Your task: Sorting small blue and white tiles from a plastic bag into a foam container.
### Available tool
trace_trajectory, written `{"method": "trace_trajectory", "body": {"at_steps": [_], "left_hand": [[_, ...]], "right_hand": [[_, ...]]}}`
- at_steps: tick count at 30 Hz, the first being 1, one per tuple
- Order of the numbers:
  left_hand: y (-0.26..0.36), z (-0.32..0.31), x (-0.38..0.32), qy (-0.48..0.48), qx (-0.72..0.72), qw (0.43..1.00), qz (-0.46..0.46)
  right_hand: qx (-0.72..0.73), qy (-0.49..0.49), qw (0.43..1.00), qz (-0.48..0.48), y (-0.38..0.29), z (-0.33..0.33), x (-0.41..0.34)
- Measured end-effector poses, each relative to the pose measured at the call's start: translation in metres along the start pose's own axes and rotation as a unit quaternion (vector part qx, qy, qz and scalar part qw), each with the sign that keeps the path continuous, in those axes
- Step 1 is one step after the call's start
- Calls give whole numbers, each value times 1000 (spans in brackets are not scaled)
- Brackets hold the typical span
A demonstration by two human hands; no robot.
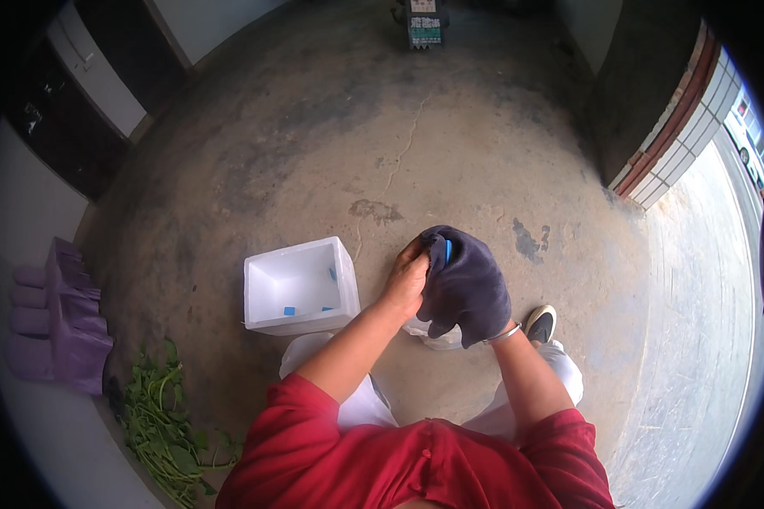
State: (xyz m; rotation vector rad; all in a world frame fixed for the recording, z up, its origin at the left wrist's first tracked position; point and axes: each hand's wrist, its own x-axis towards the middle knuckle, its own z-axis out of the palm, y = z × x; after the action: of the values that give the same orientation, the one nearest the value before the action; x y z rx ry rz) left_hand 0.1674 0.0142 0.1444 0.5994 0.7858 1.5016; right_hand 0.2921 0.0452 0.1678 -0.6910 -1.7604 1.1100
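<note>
A dark grey cloth hangs in front of me above the floor. My left hand grips its left edge, fingers at the fabric. Nearly all of my right hand is under the cloth; only the part by the wrist bracelet shows, so its fingers are hidden. Between the cloth's folds a small piece of a blue object peeks out, close to my left fingertips. Below the cloth, a translucent plastic bag is partly visible near the floor.
To the left stands a white foam box, its top uncovered, with small blue pieces inside. Leafy green stems lie by the left wall. A purple ruffled sofa or cushion-like item is above them. A tiled pillar borders the bright outdoor pavement.
</note>
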Motion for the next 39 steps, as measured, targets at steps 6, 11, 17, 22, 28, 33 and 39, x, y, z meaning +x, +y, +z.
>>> {"method": "trace_trajectory", "body": {"at_steps": [6,11,17,22,28,33,39], "left_hand": [[10,-4,-5,-102,-17,994,-32],[7,-5,-8,-144,0,989,-34],[-5,-5,-8,-89,-9,995,-50],[-22,-12,-1,-17,4,999,-35],[-17,-9,1,70,-30,995,-59],[-17,-7,-3,21,1,998,-57],[-9,2,-13,-67,18,997,-45]], "right_hand": [[-49,-80,989,113,-49,-22,11],[14,-62,994,91,-22,-27,2],[-71,-107,990,-64,2,-31,-1],[-117,-85,990,0,-13,-24,0],[-223,-120,966,-57,-13,-10,10],[-277,-98,956,-16,-5,-6,4],[-263,-82,949,-154,-22,-25,4]]}}
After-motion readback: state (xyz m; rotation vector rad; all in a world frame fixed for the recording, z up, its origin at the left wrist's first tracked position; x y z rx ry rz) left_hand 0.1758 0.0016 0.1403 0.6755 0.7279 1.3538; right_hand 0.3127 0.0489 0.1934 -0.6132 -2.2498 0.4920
